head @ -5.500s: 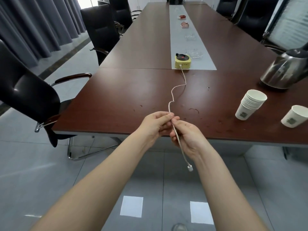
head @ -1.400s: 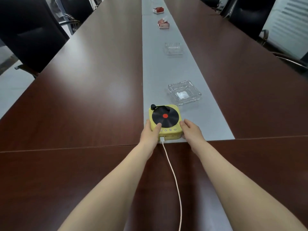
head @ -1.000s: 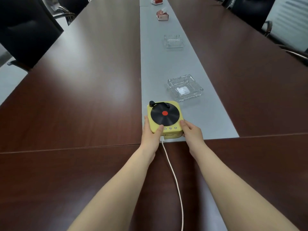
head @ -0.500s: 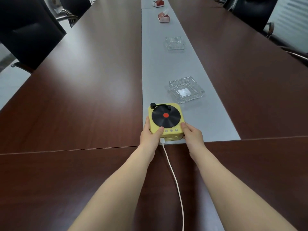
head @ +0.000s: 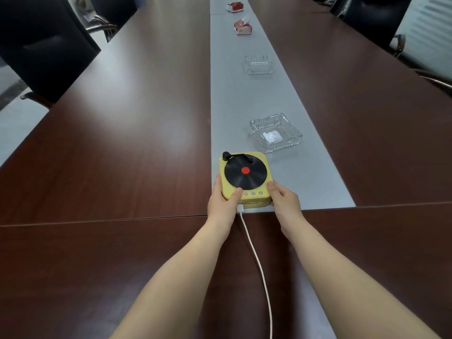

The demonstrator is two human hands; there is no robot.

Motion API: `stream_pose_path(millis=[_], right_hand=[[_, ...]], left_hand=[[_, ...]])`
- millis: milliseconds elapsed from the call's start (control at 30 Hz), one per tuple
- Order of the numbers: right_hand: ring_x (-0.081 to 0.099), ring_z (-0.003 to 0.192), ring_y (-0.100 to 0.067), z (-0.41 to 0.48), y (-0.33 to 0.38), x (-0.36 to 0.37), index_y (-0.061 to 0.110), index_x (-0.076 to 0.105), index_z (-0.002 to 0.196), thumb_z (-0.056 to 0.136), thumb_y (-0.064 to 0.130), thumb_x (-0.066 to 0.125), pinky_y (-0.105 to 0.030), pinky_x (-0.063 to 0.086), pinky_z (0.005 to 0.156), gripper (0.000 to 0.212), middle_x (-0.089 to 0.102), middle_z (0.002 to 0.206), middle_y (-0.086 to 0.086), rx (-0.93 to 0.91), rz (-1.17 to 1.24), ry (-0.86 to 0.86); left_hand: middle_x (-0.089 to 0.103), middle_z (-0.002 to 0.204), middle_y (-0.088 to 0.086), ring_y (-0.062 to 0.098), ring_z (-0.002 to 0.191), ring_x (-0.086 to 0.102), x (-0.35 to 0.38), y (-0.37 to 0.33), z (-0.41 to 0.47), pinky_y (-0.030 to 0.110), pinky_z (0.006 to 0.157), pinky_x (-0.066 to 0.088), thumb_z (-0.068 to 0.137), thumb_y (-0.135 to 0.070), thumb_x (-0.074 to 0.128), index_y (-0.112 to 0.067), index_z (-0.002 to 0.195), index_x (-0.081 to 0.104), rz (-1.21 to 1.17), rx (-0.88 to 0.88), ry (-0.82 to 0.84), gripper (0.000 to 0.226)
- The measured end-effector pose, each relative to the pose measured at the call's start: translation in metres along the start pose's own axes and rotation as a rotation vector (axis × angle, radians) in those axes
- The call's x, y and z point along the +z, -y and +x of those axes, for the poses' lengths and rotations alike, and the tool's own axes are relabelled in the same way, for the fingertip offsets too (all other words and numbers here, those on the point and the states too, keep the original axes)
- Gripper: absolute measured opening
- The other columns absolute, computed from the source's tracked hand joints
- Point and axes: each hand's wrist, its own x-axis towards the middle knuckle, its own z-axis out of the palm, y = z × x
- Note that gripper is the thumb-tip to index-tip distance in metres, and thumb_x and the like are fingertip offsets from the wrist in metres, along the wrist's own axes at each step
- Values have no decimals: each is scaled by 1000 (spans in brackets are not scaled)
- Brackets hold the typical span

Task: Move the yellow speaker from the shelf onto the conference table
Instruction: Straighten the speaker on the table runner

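The yellow speaker (head: pixel 245 177), shaped like a small record player with a black disc and a red centre, rests on the grey runner of the conference table (head: pixel 122 143). My left hand (head: pixel 223 204) grips its near left corner, thumb on top. My right hand (head: pixel 283 200) holds its near right corner. A white cable (head: pixel 256 260) is plugged into the speaker's front and trails toward me between my forearms.
A glass ashtray (head: pixel 276 132) stands just behind and right of the speaker, a second ashtray (head: pixel 258 64) farther back, and two red-and-white boxes (head: pixel 242 27) beyond. Black chairs (head: pixel 41 52) line both table sides.
5.5 s ago both hands held the cable at the table's near end. Since 1.4 s ago they grip the speaker's near corners, and it has barely shifted.
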Motion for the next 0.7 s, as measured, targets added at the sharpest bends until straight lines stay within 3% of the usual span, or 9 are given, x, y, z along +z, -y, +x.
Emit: stream_pose_path(millis=[600, 700], right_hand=[[60, 81, -1, 0, -1, 3, 21, 63, 98, 100, 24, 41, 0, 45, 59, 23, 66, 86, 11, -6, -28, -25], [60, 83, -2, 0, 0, 3, 21, 63, 100, 100, 25, 40, -5, 47, 63, 23, 66, 89, 8, -5, -38, -21]], left_hand=[[48, 137, -1, 17, 122, 47, -1, -4, 4, 24, 97, 38, 92, -22, 57, -26, 151, 16, 90, -31, 27, 72], [50, 134, -1, 15, 113, 49, -2, -5, 6, 25, 93, 40, 91, -23, 57, -26, 151, 16, 110, -25, 40, 72]])
